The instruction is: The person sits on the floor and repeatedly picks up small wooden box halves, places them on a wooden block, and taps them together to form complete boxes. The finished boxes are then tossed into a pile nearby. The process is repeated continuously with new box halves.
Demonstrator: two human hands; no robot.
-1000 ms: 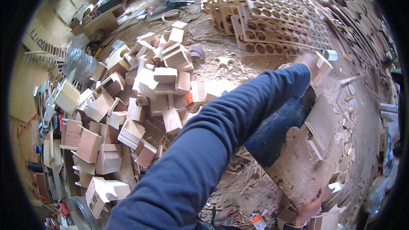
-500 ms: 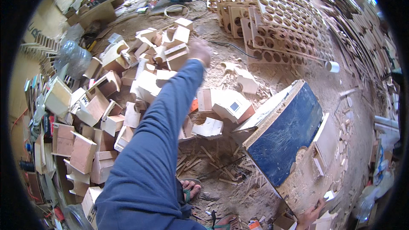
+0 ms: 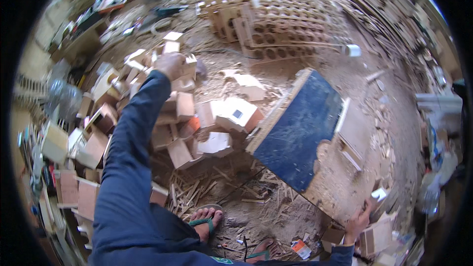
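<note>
My left hand is at the far part of a heap of small wooden boxes, right beside a pale wooden box. Its back faces me and its fingers are hidden, so any hold does not show. My right hand rests at the near right corner of a wooden workboard, fingers stretched out, by a small bright white piece. A scratched dark blue panel covers much of this board. On the board's right side lies a light plywood piece.
Stacked wooden panels with rows of round holes stand at the back. Timber strips line the far right. Wood offcuts litter the floor near my sandalled feet. A clear plastic bottle lies at the left.
The view has shifted, so the scene sits farther left. My left hand has moved from the right side of the heap onto the boxes. My right hand remains at the board's corner.
</note>
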